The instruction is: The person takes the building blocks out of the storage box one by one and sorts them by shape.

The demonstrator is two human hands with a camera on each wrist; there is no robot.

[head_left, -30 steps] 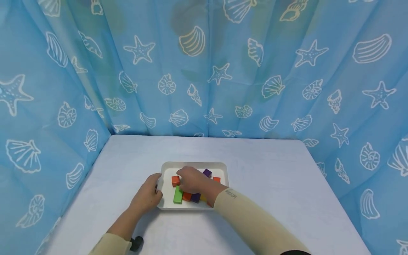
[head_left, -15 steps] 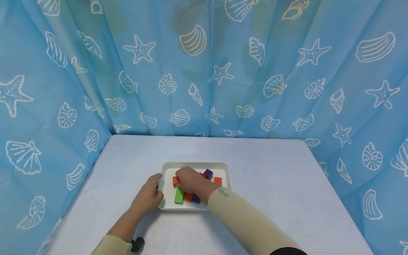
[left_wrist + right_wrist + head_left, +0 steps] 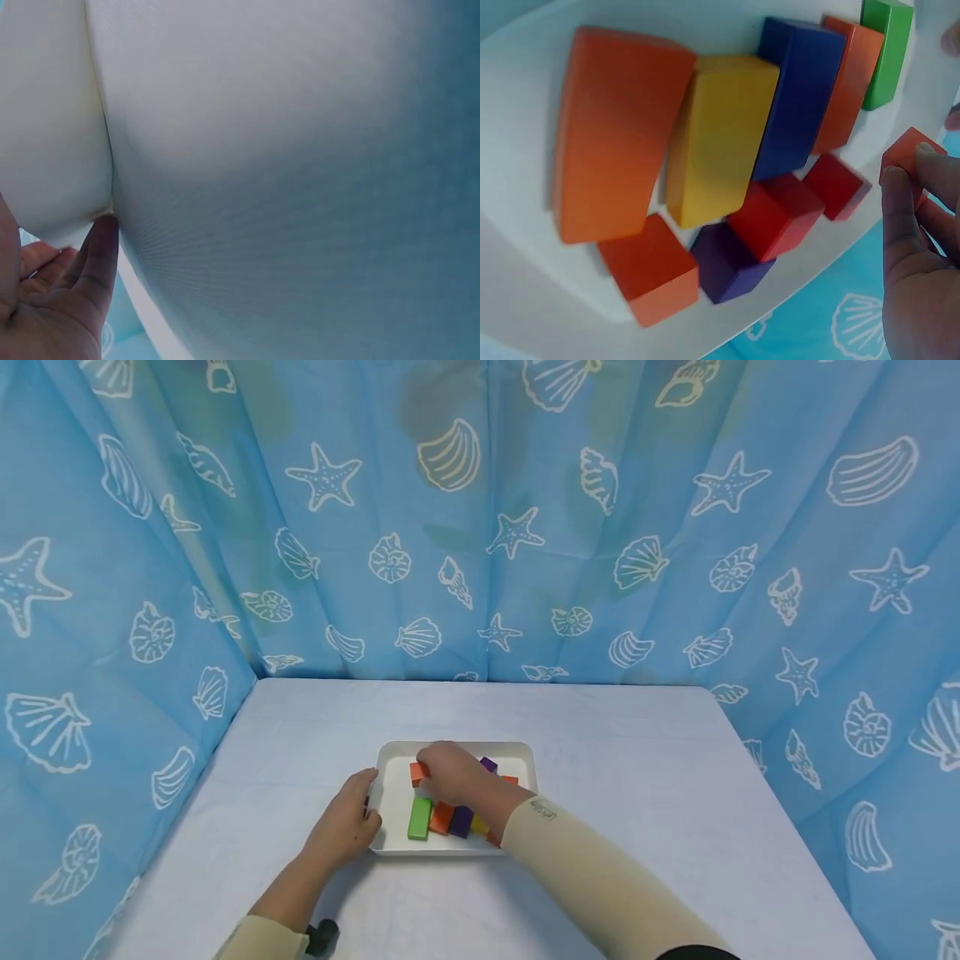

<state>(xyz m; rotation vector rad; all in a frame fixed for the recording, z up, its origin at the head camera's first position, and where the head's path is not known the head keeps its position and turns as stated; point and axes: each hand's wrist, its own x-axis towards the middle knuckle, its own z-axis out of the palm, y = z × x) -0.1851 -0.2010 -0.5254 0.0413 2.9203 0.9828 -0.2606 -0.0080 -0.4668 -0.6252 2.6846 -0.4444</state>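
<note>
Over the left part of a white tray (image 3: pixel 453 852), my right hand (image 3: pixel 453 774) pinches an orange cube (image 3: pixel 904 150) between thumb and fingertips. My left hand (image 3: pixel 347 818) rests at the tray's left rim, fingers extended and thumb apart from them. The left wrist view shows fingertips of that hand (image 3: pixel 64 300) right at the tray's wall. Inside the tray, a green block (image 3: pixel 419 819), an orange block (image 3: pixel 847 86), a blue block (image 3: pixel 799 94), a yellow block (image 3: pixel 724 135) and a larger orange block (image 3: pixel 622 135) stand roughly in a row.
Beyond that row lie another orange cube (image 3: pixel 649 270), a purple cube (image 3: pixel 731 262), a red block (image 3: pixel 776 214) and a small red cube (image 3: pixel 836 186). A white-covered table (image 3: pixel 637 760) carries the tray. Blue shell-patterned curtains (image 3: pixel 480 527) enclose its back and sides.
My right hand has moved slightly toward the back of the tray with the orange cube, uncovering more of the front blocks. My left hand stays at the rim.
</note>
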